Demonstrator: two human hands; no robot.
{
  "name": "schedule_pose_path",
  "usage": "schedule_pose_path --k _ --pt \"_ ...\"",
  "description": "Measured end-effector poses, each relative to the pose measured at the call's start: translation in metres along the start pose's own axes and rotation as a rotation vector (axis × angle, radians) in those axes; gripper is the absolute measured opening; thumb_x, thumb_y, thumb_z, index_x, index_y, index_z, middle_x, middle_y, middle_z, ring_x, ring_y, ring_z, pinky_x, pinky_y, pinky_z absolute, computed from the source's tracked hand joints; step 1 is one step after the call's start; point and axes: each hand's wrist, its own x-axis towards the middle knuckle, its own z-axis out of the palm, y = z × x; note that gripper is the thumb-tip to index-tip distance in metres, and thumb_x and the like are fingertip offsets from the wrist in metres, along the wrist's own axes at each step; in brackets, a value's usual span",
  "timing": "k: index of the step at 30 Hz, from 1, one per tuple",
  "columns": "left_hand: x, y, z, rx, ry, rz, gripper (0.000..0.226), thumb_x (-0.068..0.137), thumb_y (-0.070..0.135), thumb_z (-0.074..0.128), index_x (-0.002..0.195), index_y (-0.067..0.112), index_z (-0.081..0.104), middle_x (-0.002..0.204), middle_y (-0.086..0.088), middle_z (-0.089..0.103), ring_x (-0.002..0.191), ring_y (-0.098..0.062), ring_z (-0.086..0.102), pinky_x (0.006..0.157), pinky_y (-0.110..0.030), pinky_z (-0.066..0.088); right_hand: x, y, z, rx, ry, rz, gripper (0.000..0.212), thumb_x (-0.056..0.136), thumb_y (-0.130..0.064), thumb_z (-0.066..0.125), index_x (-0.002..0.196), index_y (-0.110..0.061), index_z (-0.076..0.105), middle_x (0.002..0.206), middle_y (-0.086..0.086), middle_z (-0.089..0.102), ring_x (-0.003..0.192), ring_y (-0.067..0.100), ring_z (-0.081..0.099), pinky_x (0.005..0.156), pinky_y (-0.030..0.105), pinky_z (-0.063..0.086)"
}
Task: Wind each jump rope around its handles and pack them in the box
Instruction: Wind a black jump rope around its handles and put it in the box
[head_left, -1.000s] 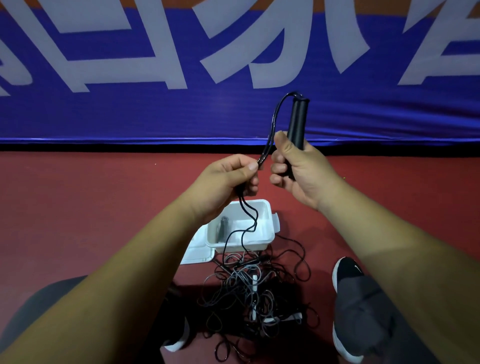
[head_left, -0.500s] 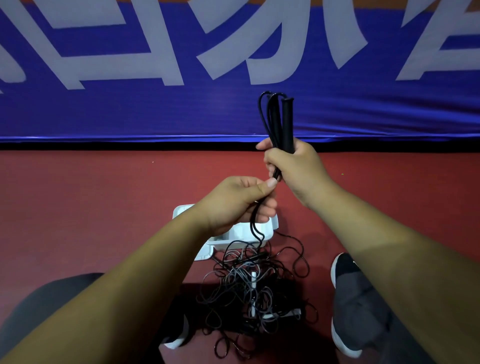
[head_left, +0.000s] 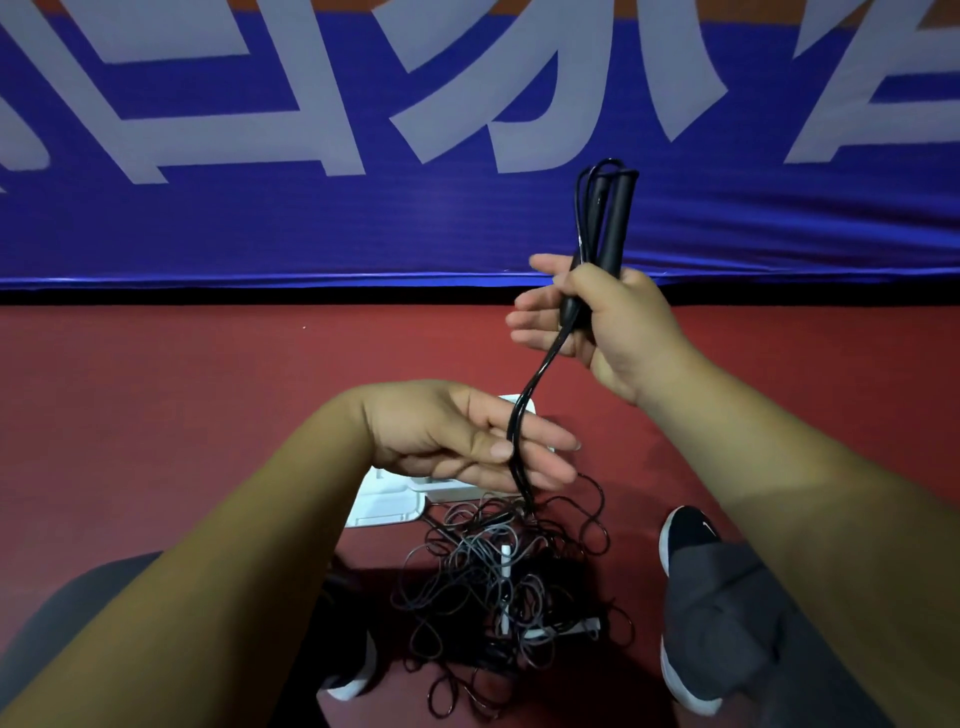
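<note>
Grips two black jump-rope handles (head_left: 615, 223) side by side in the right hand (head_left: 623, 332), thumb and palm clamped on their lower ends, fingers spread out to the left. Holds them close to upright, long axis leaning slightly right at the top, upper ends pointing toward the blue banner (head_left: 260, 228) with pale lettering.

Black cord (head_left: 540, 374) looped over the handle tops, down their left side, out beneath the right hand and on to the left hand (head_left: 452, 441). Left hand relaxed, fingers straight, cord draped across them just beside the thumb tip, with no pinch visible. Sits lower than the right hand and to its left, directly over the box.

White box (head_left: 519, 404) on the red floor (head_left: 156, 415), mostly hidden behind the left hand, contents out of sight. Open lid (head_left: 387, 506) flat on the floor at the box's left.

By count: two black handles in hand, one box, one lid. One tangled heap (head_left: 467, 587) of black and grey cords on the floor nearer the camera than the box, number of ropes impossible to tell. Cord from the left hand running down into it. At least one white handle (head_left: 505, 558) standing in the tangle.

Two black shoes with white soles, right shoe (head_left: 685, 535) and left shoe (head_left: 356, 673), one on each side of the heap. Grey trousers (head_left: 727, 623) above them.
</note>
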Motion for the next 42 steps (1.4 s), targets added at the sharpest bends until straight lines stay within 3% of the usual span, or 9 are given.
schedule_pose_path --k 3,7,11,16,23,28,34,38,42 --pt "0.001 0.005 0.005 0.001 -0.038 0.005 0.05 0.103 -0.006 0.045 0.151 0.008 0.052 0.145 -0.019 0.061 0.139 -0.034 0.056 0.122 -0.046 0.037 -0.002 -0.006 -0.002 0.066 -0.021 0.031 0.034 0.106 -0.004 0.046 0.137 0.006 0.056 0.094 0.026 0.076 0.093 0.043 0.078 0.068 0.04 0.065" --pt "0.009 0.012 0.013 0.165 0.158 -0.038 0.03 0.101 0.0 0.058 0.124 0.011 0.074 0.111 -0.015 0.077 0.106 -0.031 0.074 0.091 -0.032 0.059 -0.002 -0.009 0.001 0.121 0.026 0.028 0.038 0.105 -0.001 0.048 0.143 0.0 0.053 0.077 0.015 0.071 0.071 0.028 0.076 0.062 0.038 0.064" --pt "0.01 0.02 0.018 0.221 0.456 0.009 0.017 0.095 0.015 0.07 0.107 0.017 0.081 0.098 -0.012 0.079 0.091 -0.022 0.076 0.075 -0.026 0.059 0.009 -0.016 -0.007 0.115 0.087 -0.015 0.038 0.102 0.0 0.058 0.139 -0.009 0.062 0.066 0.002 0.048 0.051 0.01 0.044 0.064 0.038 0.063" --pt "0.014 0.022 0.016 0.257 0.674 0.161 0.02 0.098 0.013 0.069 0.116 0.015 0.079 0.097 -0.015 0.078 0.092 -0.031 0.077 0.084 -0.035 0.061 0.015 -0.024 -0.02 0.083 0.147 -0.069 0.033 0.1 -0.003 0.069 0.132 -0.008 0.066 0.066 0.002 0.046 0.051 0.011 0.042 0.07 0.04 0.063" --pt "0.022 0.017 0.026 0.285 0.608 0.22 0.025 0.1 0.016 0.065 0.124 0.015 0.074 0.089 -0.014 0.075 0.082 -0.029 0.075 0.078 -0.035 0.059 0.019 -0.021 -0.026 0.165 0.192 -0.056 0.033 0.1 -0.003 0.068 0.131 -0.011 0.067 0.064 0.0 0.042 0.051 0.012 0.038 0.065 0.033 0.06" --pt "0.024 -0.001 0.013 0.287 0.375 0.003 0.028 0.105 0.013 0.058 0.128 0.001 0.069 0.107 -0.016 0.077 0.096 -0.024 0.072 0.088 -0.03 0.056 0.014 -0.02 -0.021 0.172 0.16 0.0 0.029 0.103 -0.005 0.059 0.131 -0.005 0.068 0.066 -0.001 0.048 0.052 0.01 0.044 0.058 0.03 0.057" --pt "0.027 -0.031 -0.009 0.607 0.157 -0.368 0.03 0.099 0.007 0.068 0.125 0.019 0.077 0.116 -0.002 0.079 0.112 -0.009 0.07 0.099 -0.021 0.048 0.013 -0.022 -0.022 0.103 0.154 -0.054 0.027 0.104 -0.003 0.056 0.128 0.002 0.065 0.072 0.005 0.056 0.054 0.014 0.055 0.067 0.039 0.063" --pt "0.033 -0.034 -0.013 0.738 0.384 -0.319 0.017 0.096 0.014 0.074 0.11 0.021 0.081 0.098 0.001 0.082 0.091 -0.009 0.072 0.086 -0.028 0.055 0.013 -0.025 -0.023 0.093 0.185 -0.098 0.028 0.105 -0.003 0.056 0.13 0.008 0.06 0.071 0.011 0.061 0.059 0.023 0.066 0.067 0.045 0.064" --pt "0.024 -0.002 -0.005 0.517 0.699 -0.066 0.011 0.103 0.011 0.065 0.11 0.009 0.073 0.091 -0.005 0.079 0.084 -0.015 0.074 0.077 -0.034 0.058 0.015 -0.033 -0.031 0.079 0.258 -0.157 0.031 0.107 -0.007 0.056 0.132 0.012 0.053 0.072 0.015 0.069 0.072 0.035 0.077 0.068 0.049 0.065"
